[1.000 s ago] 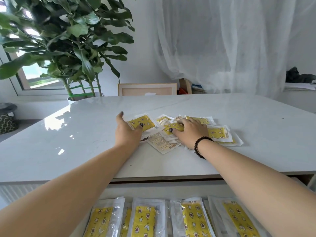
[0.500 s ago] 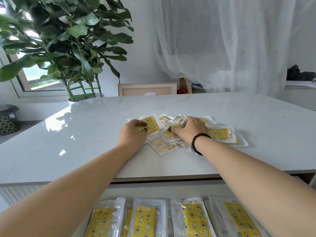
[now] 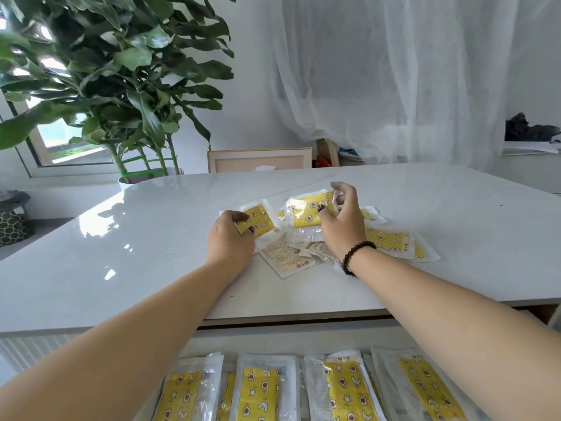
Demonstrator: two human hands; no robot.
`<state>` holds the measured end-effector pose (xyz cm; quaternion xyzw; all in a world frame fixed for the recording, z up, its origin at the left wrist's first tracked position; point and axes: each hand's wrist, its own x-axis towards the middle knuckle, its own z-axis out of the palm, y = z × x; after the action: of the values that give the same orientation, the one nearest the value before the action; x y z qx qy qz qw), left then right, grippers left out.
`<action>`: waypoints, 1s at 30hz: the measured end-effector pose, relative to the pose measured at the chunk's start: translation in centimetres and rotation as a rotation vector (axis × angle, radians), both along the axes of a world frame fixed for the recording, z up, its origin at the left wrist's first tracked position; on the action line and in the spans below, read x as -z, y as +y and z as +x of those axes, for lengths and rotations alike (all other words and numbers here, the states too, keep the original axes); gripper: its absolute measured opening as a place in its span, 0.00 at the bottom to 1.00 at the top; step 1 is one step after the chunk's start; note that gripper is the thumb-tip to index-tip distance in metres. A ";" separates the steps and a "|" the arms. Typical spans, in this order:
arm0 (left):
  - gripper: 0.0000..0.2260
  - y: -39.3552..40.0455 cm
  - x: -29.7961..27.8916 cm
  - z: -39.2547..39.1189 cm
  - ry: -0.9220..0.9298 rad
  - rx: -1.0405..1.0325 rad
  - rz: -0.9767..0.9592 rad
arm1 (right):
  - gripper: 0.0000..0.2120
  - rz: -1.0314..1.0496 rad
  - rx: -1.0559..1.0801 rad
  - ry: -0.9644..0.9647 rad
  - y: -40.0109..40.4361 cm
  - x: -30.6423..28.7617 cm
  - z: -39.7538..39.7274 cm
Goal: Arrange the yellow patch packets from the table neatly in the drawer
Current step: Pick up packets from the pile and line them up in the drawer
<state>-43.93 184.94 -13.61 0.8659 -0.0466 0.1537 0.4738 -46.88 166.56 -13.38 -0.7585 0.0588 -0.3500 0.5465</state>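
Yellow patch packets (image 3: 306, 235), clear plastic sleeves printed with small stars and flowers, lie in a loose overlapping heap near the middle of the glossy white table (image 3: 136, 238), some face down with their pale printed backs up. At far left a dark patterned basket (image 3: 13, 220) stands on the floor, and beside it a tall leafy green potted plant (image 3: 115, 71) rises behind the table's rounded corner, before a window. The left hand (image 3: 230, 241) rests at the left edge of the heap, its fingers curled around one yellow packet (image 3: 258, 221) with the thumb pressing on its face, the packet low against the table and overlapping the others. Behind the heap, past the far edge of the table, shows the pale wooden back of a chair (image 3: 259, 161). The right hand (image 3: 343, 220), a black bead bracelet (image 3: 356, 256) on its wrist, is raised over the middle of the heap and grips a second yellow packet (image 3: 309, 212) by its right end between thumb and bent fingers, tilted up off the pile. More packets spread flat to the right of that wrist. A sheer white curtain (image 3: 394, 80) hangs behind, with a dark bundle on a ledge at far right. Below the table's near edge the open white drawer (image 3: 303, 335) holds four rows of packets standing side by side, yellow faces up; both forearms cross above it and hide its ends.
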 end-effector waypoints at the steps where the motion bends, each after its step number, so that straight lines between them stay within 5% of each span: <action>1: 0.13 0.0 0.0 0.0 -0.003 0.008 -0.016 | 0.23 0.018 -0.026 -0.021 0.1 0.0 -0.1; 6: 0.13 0.0 -0.1 -0.4 -0.034 0.155 -0.139 | 0.23 0.039 -0.181 0.085 0.5 0.1 -0.4; 14: 0.32 -0.1 0.1 -1.4 -0.148 0.399 0.085 | 0.05 0.045 -0.196 0.145 0.9 0.3 -0.2; 26: 0.29 0.5 0.4 -0.1 -0.122 0.298 -0.158 | 0.07 -0.116 -0.002 0.017 -0.2 -0.8 -0.6; 30: 0.26 0.8 0.2 0.2 -0.077 0.229 -0.244 | 0.09 -0.240 0.068 0.239 -3.3 -3.9 -1.0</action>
<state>-43.70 185.70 -13.80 0.7844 -0.1439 0.1361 0.5878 -47.92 163.26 -9.51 -0.8522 0.1070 -0.2799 0.4290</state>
